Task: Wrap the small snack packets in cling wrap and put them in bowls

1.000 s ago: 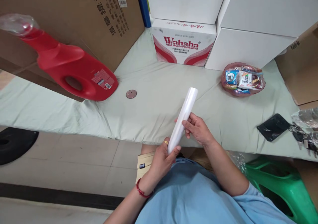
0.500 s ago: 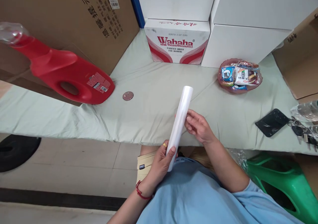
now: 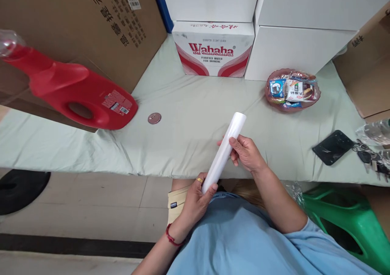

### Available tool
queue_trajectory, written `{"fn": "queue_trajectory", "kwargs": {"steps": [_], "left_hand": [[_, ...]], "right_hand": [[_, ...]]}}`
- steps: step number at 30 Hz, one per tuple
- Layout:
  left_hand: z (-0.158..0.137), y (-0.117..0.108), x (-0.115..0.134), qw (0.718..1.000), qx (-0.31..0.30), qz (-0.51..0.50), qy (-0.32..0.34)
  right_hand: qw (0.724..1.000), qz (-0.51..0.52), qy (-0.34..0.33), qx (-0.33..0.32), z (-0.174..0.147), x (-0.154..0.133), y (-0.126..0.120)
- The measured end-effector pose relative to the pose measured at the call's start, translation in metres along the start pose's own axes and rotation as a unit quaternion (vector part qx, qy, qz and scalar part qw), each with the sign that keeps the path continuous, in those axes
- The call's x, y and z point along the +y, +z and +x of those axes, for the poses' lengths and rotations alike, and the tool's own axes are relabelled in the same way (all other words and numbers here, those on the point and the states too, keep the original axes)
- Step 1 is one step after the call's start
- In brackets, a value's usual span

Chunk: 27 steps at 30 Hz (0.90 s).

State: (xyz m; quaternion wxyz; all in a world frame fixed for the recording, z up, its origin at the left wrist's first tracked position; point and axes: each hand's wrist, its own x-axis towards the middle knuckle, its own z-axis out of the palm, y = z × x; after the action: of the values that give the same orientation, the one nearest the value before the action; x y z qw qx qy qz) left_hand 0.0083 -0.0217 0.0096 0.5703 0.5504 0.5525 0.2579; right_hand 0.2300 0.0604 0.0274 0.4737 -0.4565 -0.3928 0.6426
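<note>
A glossy white roll (image 3: 222,157), perhaps plastic film, slants up to the right over the table's front edge. My left hand (image 3: 198,195) is wrapped round its lower end, with the thumb across the front. Near the upper end, my right hand (image 3: 245,152) grips the roll; the thumb presses on its face and a fingertip shows on the far side. Most of the right fingers are hidden behind the roll.
On the green-clothed table (image 3: 189,137) lie a round badge (image 3: 154,118), a black card holder (image 3: 332,147) and keys (image 3: 368,157). A red jug (image 3: 82,92), a snack bowl (image 3: 292,106), a Wahaba-style carton (image 3: 213,51) and cardboard boxes (image 3: 128,35) surround them. A green stool (image 3: 350,222) stands below.
The roll has tilted further right, its lower end drawn up into my left hand. My right thumb has closed onto its front, where before the right fingers were only alongside it.
</note>
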Motion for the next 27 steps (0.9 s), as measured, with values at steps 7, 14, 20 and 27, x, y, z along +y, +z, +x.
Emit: {"fn": "queue_trajectory", "kwargs": {"steps": [7,14,20,27], "left_hand": [[-0.002,-0.006,-0.007,0.995,-0.058,-0.086,-0.003],[-0.006,-0.004,-0.010,0.993,-0.062,-0.097,-0.010],[-0.004,-0.002,-0.003,0.998,-0.019,0.052,0.014],[-0.005,-0.017,-0.009,0.998,-0.056,0.017,0.025]], "right_hand": [[0.997,0.039,0.001,-0.062,-0.006,-0.005,-0.005],[0.998,0.044,0.008,-0.036,-0.005,-0.012,-0.001],[0.997,-0.029,0.004,0.065,0.000,-0.013,-0.005],[1.000,-0.002,0.010,-0.015,-0.009,-0.009,-0.015]]}}
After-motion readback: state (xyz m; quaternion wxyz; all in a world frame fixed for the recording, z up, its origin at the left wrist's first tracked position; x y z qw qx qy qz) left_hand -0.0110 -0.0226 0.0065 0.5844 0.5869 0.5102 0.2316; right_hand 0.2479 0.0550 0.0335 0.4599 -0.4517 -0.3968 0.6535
